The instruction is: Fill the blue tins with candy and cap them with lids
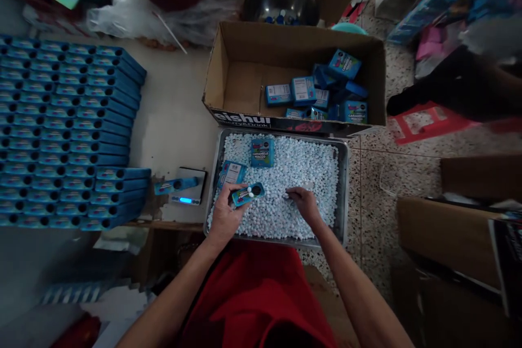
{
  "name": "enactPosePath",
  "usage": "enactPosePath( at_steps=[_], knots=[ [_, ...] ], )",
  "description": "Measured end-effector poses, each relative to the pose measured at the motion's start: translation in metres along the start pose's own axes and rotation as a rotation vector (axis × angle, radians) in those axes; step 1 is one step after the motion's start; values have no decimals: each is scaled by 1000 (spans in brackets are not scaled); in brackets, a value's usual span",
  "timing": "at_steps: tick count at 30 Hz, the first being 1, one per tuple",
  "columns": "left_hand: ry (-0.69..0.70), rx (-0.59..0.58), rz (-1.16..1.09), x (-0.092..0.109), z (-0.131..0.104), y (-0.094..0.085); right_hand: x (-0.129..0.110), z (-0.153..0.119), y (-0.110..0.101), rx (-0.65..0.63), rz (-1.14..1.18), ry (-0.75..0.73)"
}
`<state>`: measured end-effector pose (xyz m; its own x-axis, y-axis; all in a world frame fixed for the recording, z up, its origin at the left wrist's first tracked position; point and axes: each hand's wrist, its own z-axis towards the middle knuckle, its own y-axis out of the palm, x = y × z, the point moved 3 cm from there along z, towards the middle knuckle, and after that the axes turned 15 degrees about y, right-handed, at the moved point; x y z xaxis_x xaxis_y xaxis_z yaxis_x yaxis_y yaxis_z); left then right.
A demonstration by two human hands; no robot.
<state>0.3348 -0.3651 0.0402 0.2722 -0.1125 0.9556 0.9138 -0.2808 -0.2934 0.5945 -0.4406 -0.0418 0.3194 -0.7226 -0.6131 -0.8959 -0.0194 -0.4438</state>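
My left hand [229, 212] grips a small blue candy box [240, 196], tilted over the tray, with a dark round hole in its facing side and a few white candies lying at the hole. My right hand [305, 204] is low over the white round candies [302, 166], its fingers drawn together at their surface; what it pinches, if anything, is too small to make out. The candies fill a metal tray [346, 196]. On them rest a blue box marked "Caramelo Macizo" [262, 153] and another box [232, 173] with its label side up.
Behind the tray stands an open cardboard box [240, 81] holding several blue boxes. To the left, a digital scale [196, 196] bears one blue box [175, 185]. Many blue boxes [69, 130] are stacked farther left. A steel bowl [281, 0] sits at the back.
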Motion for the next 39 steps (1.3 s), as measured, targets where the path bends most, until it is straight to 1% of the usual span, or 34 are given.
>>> enactPosePath(
  at_steps=[3,6,9,11,14,17,20,22,24,27,30,33,35,36,37,38,39],
  knots=[
    [0,-14,207,5,-4,-12,-5,-11,-33,-47,45,14],
    [12,-66,312,9,-5,-16,-21,-28,-63,-104,108,10],
    [74,-111,324,16,-1,-9,-51,-42,-81,-171,122,-25],
    [121,-130,345,23,2,-4,-69,-47,-89,-191,95,-53],
    [164,-129,438,31,5,-2,-85,-49,-99,-191,50,-63],
    [153,-97,449,32,7,-4,-90,-45,-104,-166,-6,-74],
    [93,-73,333,26,9,-3,-95,-41,-103,-124,-59,-105],
    [66,-73,263,22,10,1,-103,-44,-102,-86,-122,-136],
    [60,-78,217,19,12,6,-116,-51,-102,-42,-217,-190],
    [67,-90,188,20,15,15,-138,-68,-102,23,-403,-279],
    [81,-101,174,22,18,21,-159,-87,-99,83,-604,-292],
    [77,-112,154,22,19,26,-175,-103,-92,136,-739,-286],
    [53,-114,123,18,20,27,-177,-111,-91,165,-767,-296],
    [36,-110,96,15,20,28,-172,-114,-94,174,-761,-297],
    [14,-101,52,11,19,27,-163,-116,-99,188,-742,-286],
    [-11,-88,-13,7,18,26,-148,-116,-108,209,-717,-265],
    [-38,-77,-95,3,17,25,-128,-115,-118,237,-691,-229]
  ],
)
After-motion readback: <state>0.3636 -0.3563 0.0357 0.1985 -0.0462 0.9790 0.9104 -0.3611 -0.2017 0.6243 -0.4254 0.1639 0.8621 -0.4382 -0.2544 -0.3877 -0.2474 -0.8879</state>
